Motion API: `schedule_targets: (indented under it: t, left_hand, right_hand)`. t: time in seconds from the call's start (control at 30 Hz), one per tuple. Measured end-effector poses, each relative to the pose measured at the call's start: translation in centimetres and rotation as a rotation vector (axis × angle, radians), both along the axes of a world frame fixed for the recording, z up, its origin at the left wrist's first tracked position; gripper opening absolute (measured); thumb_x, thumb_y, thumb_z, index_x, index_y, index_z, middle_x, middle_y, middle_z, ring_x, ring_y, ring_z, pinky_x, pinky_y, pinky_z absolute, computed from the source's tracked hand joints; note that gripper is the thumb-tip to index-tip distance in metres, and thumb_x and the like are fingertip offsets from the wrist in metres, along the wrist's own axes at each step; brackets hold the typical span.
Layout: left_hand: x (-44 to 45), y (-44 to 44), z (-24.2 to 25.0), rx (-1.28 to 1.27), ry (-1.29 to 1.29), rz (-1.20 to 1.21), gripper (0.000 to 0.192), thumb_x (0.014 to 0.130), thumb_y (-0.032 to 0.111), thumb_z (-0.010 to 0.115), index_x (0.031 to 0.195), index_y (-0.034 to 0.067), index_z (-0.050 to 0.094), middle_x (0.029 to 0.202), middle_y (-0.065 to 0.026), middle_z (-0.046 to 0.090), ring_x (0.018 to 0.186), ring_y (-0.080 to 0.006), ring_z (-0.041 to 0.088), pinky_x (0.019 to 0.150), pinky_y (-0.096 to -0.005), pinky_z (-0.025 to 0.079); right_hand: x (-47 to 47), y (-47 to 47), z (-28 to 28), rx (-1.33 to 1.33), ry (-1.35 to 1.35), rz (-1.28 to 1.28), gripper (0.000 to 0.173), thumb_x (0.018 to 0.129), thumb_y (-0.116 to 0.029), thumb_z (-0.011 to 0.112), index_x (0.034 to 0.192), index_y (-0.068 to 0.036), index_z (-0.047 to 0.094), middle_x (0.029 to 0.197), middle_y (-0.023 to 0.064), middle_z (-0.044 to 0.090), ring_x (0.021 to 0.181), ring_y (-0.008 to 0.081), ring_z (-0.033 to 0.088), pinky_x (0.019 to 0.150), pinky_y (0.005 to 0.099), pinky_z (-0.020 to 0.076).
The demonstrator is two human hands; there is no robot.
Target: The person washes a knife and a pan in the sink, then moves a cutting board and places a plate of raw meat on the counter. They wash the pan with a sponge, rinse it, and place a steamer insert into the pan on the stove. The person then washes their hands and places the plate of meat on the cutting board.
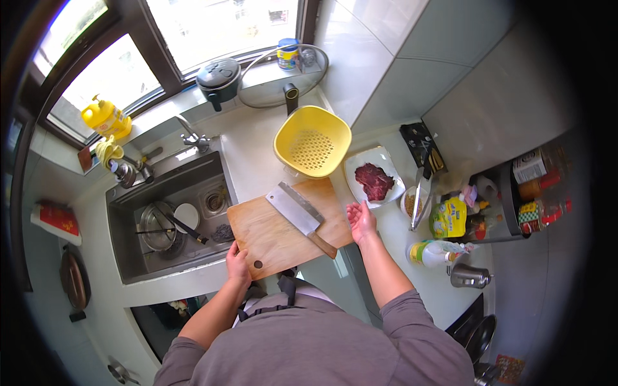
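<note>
A wooden cutting board (260,227) lies tilted across the counter corner, its near edge jutting over the front. On it rests a cleaver (294,207) with a wooden handle that points towards me at the right. My left hand (238,263) grips the board's left edge, near its round hole. Beside the board's right edge is my right hand (362,223), palm turned up, fingers a little curled, holding nothing. Just beyond its fingertips, a white square plate (355,186) bears raw red meat (373,181). A yellow colander (313,142) stands behind the board.
Left of the board, a sink (116,231) holds a metal strainer or bowl (155,227) and a white dish (187,217). To the right stand a small bowl (411,205), a large bottle (427,253) and a metal pitcher (469,276). A glass lid (263,96) leans by the window.
</note>
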State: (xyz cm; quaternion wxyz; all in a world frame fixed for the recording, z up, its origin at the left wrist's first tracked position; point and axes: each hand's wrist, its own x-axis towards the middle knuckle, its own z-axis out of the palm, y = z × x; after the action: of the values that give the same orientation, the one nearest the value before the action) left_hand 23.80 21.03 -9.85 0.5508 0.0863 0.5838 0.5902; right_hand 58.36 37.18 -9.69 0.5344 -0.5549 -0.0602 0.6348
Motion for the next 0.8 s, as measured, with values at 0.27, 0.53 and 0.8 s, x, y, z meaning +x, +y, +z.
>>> schedule_targets:
  t: [0.27,0.53,0.8]
  left_hand:
    - [1.3,0.4,-2.8,0.100,0.065,-0.166,0.051,0.079,-0.002,0.060,0.129,-0.003,0.050,0.116,-0.0093,0.058,0.105,-0.0138,0.055,0.089,-0.0281,0.045]
    - [2.2,-1.4,2.6,-0.043,1.047,-0.697,0.096,0.069,0.031,0.081,0.149,0.012,0.032,0.147,-0.0220,0.021,0.135,-0.0436,0.025,0.112,-0.0453,0.031]
    - [2.5,-1.2,5.8,0.020,1.397,-1.174,0.089,0.064,0.034,0.083,0.142,0.018,0.043,0.157,-0.0260,0.004,0.144,-0.0434,0.013,0.113,-0.0448,0.032]
  right_hand:
    - [-6.4,10.9,0.3,0.152,-0.597,0.462,0.037,0.097,-0.029,0.055,0.110,0.006,0.060,0.091,0.0113,0.067,0.070,0.0154,0.064,0.058,0.0268,0.0537]
    - [-10.9,8.2,0.9,0.181,-0.630,0.474,0.023,0.089,-0.011,0.054,0.090,0.007,0.068,0.080,0.0121,0.069,0.061,0.0171,0.064,0.056,0.0299,0.0532]
    - [-20.9,5.6,-0.5,0.140,-0.504,0.559,0.018,0.092,-0.012,0.054,0.095,0.002,0.065,0.089,0.0070,0.068,0.072,0.0142,0.061,0.061,0.0294,0.0494]
